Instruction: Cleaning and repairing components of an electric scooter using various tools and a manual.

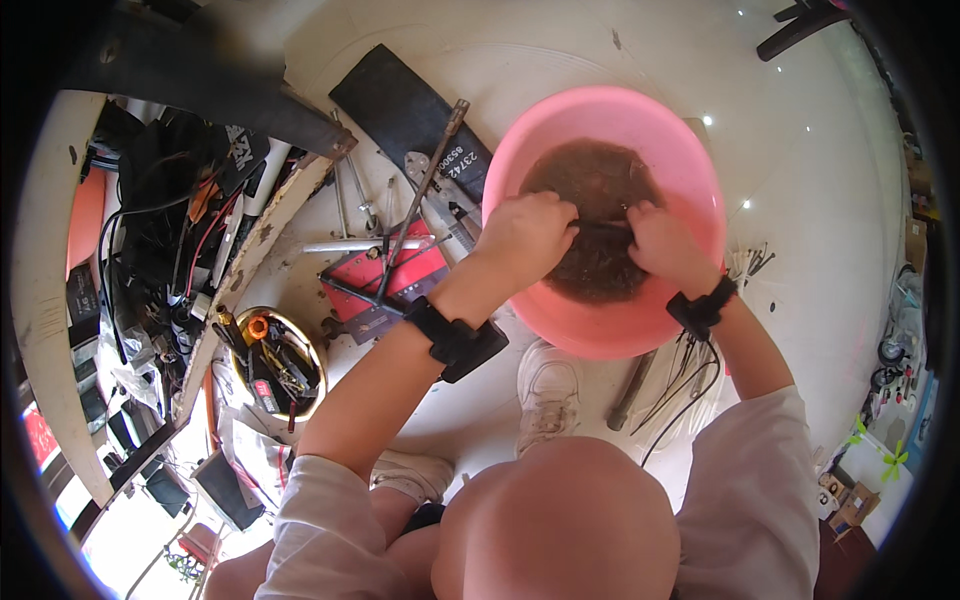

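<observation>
A pink basin (690, 180) with murky brown water (595, 275) in it stands in front of me. My left hand (528, 235) is over its left side, fingers closed on one end of a dark tube-like strip (605, 229). At the other end my right hand (668, 243) grips the same strip, fingers curled. The strip stretches level between both hands at the water's surface. Whether more of it lies under the water is hidden by the murk. Black bands with small boxes sit on both my wrists.
Left of the basin lie a black flat packet (400, 110), a cross-shaped wrench (395, 255) and a red package (420, 265). A tub of tools (275, 365) stands farther left, beside a cluttered shelf (170, 230). Thin rods, a cable and a dark bar (632, 390) lie near right.
</observation>
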Tool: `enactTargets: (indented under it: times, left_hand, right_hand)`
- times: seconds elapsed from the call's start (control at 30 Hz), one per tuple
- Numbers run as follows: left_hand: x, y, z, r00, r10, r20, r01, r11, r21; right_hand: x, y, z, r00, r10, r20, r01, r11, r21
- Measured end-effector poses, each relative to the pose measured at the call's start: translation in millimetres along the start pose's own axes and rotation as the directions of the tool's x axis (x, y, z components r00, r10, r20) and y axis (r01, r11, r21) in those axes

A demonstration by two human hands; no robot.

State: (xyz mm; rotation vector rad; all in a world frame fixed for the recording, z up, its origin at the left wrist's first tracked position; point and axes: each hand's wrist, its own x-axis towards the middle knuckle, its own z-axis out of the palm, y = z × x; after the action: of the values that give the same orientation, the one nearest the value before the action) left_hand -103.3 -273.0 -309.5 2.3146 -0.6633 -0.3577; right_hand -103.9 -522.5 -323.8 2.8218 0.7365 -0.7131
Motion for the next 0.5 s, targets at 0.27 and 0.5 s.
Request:
enactTargets:
  times: [0.27, 0.5]
  left_hand:
    - [-17.0, -1.1, -31.5, 0.943, -0.123, -0.308, 0.04, 0.964, -0.262]
    - [5.7, 17.8, -52.3, 0.9, -0.081, -0.428, -0.064, 0.947, -0.314]
  right_hand:
    - [-19.2, 0.6, -55.5, 0.887, 0.33, -0.322, -0.16, 0.876, 0.456]
    - [-33.9, 27.4, -63.7, 0.694, 0.369, -0.618, 0.225, 0.704, 0.673]
